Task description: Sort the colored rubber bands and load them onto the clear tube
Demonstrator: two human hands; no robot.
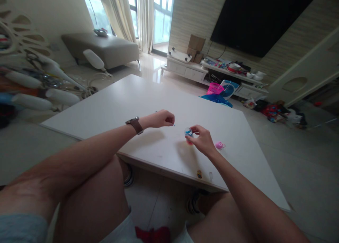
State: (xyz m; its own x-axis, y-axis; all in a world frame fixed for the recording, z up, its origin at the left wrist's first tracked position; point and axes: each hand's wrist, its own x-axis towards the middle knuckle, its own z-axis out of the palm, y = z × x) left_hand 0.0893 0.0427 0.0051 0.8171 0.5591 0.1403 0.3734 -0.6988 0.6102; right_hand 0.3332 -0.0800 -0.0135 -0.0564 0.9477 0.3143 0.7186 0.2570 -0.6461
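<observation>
1. Along the front edge of the white table [148, 94]: 1 small yellow-and-dark piece [199, 174]; just beside it, 1 clear piece [211, 176].
2. Farther in, near the right wrist: 1 small pink looped item [219, 145].
3. Mid-table: 1 clear jar [188, 132], blue contents, reddish base, gripped between thumb and fingers of the right hand [201, 138].
4. Left of the jar, apart: left hand [164, 119], brown-strapped wristwatch [135, 124], fingertips pinching 1 tiny bluish piece [173, 125].
5. Beyond the table: 1 pink basket [215, 88]; wall-mounted television [259, 20].
</observation>
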